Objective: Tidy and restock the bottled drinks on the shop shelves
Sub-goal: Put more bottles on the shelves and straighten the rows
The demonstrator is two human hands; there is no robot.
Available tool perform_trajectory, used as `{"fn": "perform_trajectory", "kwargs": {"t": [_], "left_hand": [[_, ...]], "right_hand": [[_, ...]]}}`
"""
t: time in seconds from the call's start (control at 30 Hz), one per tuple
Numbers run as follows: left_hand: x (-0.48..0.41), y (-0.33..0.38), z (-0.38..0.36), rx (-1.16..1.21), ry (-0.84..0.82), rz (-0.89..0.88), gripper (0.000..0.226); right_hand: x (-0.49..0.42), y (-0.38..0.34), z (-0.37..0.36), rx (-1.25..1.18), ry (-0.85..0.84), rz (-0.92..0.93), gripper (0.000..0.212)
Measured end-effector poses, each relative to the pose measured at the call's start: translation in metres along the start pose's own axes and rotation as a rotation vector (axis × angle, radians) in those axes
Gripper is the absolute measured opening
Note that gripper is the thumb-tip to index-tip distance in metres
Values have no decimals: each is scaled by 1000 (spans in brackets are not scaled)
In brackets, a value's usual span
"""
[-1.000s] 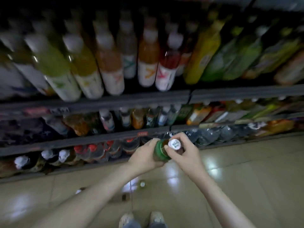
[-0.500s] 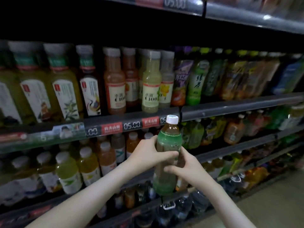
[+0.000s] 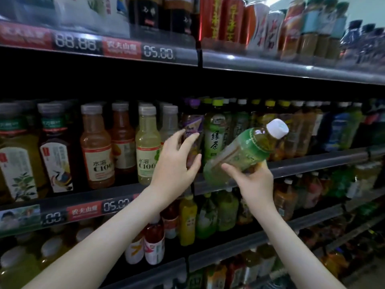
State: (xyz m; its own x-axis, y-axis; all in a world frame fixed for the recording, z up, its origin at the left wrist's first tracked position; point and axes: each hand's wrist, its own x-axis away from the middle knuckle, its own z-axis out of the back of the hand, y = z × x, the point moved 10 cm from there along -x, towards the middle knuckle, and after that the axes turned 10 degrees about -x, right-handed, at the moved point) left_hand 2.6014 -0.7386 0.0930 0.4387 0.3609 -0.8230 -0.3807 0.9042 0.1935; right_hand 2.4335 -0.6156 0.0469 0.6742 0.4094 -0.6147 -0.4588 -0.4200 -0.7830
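Your two bare forearms reach up from the bottom edge toward a dim wall of drinks shelves. Your right hand (image 3: 255, 182) grips one green-wrapped bottle (image 3: 243, 155) from below, fingers curled round its lower body and thumb laid on the near side. The bottle is tilted, with its base down to the left and its white cap (image 3: 277, 127) up to the right. It holds amber-yellow liquid nearly to the neck. It sits in front of the middle shelf (image 3: 312, 163), level with the rail; whether it touches the rail cannot be told.

Your left hand (image 3: 177, 163) is just beside it, to the left — fingers and thumb wrapped round a purple-labelled bottle (image 3: 192, 130) that stands upright on that shelf. Close against that one on the right stands a green tea bottle (image 3: 215, 138). To the left of your hand stand six grey-capped bottles. Two are marked C100, one filled with orange drink (image 3: 95, 147) and one with pale yellow drink (image 3: 148, 147). To the right the row runs on, too blurred to count.

The shelf below holds one yellow bottle (image 3: 187, 220) and two small white-labelled bottles (image 3: 154, 247) among others. Farthest up, the top shelf carries red cans (image 3: 225, 19) — at least two. Three price displays show on the rails: 88.88 (image 3: 76, 41), 05.00 (image 3: 158, 52), and a lower one (image 3: 116, 205) partly hidden by your arm.
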Motion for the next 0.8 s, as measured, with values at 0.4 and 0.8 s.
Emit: {"fn": "perform_trajectory", "kwargs": {"t": [0.4, 0.8], "left_hand": [[-37, -11, -88, -570, -77, 14, 78], [35, -11, -61, -284, -38, -99, 43]], "right_hand": [[-144, 75, 4, 237, -53, -137, 65], [-83, 83, -26, 366, -18, -20, 74]]}}
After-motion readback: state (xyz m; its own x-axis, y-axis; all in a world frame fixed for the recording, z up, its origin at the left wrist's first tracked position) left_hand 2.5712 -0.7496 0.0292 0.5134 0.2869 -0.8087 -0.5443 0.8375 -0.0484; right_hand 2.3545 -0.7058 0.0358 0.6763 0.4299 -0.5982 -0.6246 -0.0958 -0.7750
